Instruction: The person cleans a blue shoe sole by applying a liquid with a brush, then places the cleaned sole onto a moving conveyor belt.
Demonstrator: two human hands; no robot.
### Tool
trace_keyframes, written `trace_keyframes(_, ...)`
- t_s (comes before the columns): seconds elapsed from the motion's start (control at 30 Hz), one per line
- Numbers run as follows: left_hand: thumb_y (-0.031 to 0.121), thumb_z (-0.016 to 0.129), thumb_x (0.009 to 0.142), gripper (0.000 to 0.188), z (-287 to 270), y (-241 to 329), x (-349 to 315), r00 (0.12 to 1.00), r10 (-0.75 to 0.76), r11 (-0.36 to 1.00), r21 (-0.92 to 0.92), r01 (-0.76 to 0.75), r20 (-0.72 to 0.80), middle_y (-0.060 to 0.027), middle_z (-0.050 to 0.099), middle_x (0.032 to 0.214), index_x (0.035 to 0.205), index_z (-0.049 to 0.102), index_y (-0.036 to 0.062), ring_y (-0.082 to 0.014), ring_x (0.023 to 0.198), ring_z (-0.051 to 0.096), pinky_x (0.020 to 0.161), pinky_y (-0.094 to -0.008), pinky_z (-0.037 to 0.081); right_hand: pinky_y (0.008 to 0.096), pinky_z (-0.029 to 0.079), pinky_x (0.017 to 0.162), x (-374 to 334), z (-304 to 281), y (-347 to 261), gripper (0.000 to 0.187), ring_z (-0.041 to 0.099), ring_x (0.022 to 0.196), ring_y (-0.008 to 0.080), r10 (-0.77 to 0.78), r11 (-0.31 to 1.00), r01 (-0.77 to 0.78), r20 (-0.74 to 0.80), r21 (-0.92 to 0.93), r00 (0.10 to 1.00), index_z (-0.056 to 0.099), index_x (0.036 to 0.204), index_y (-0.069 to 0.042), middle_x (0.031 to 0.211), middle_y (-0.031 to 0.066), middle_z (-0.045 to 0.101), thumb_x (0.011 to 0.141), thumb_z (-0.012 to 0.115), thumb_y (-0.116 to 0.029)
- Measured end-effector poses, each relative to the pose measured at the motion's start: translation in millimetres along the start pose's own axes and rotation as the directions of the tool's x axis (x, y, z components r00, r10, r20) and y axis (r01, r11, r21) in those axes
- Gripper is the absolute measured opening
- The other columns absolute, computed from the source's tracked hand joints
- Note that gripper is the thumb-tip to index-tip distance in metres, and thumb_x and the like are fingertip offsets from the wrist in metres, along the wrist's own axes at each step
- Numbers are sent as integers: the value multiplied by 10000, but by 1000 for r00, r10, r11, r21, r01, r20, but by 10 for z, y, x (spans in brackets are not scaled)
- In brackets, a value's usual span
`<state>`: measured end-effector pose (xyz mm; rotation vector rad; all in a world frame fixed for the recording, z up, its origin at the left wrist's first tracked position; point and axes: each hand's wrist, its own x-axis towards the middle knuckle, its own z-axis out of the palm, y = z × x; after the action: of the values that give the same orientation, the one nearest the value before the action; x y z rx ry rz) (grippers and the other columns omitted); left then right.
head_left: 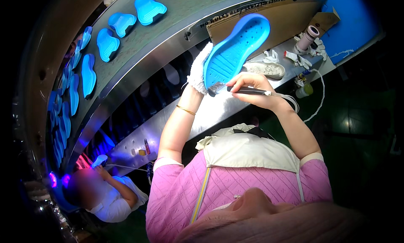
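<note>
A blue shoe sole (235, 49), dotted with small holes and ribbed toward its near end, is held up at a slant over the bench. My left hand (201, 70), in a white knit glove, grips it along its left edge. Bare, my right hand (256, 89) closes around a slim black-handled tool (246, 90), from whose back a pale cord trails. The tool's tip meets the sole's near end, where a pale patch shows; what kind of tip it is I cannot make out.
Several blue soles lie on a curved conveyor belt (122, 58) with a metal rim. On the metal bench (219, 108) stand a pale shoe-shaped form (269, 69), gloves, a pink bottle (309, 34) and a cardboard box (277, 24). A co-worker (113, 196) works at lower left.
</note>
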<state>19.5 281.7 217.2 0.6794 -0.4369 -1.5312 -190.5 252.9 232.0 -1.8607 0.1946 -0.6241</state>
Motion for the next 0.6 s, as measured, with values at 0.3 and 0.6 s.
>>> trace_keyframes(0.3,442,608,918,512,164,-10,45,959,-284,913,305,270,1,-168,662,1073,1219,592,28,-257,898,676,740,-371,594,283,525,796,158,-425,-80,78,653,863,153,206,970,-223,158,96,966,658,775,-1,867,77,686,725,713,21)
trace_keyframes(0.6,472,550,942,571,172,-36,89,950,-310,931,214,296,38,-220,628,1155,1290,535,18,-330,959,671,769,-395,594,258,512,799,-64,-793,-237,70,642,872,136,208,978,-206,73,-39,975,662,814,-6,901,67,685,765,707,15)
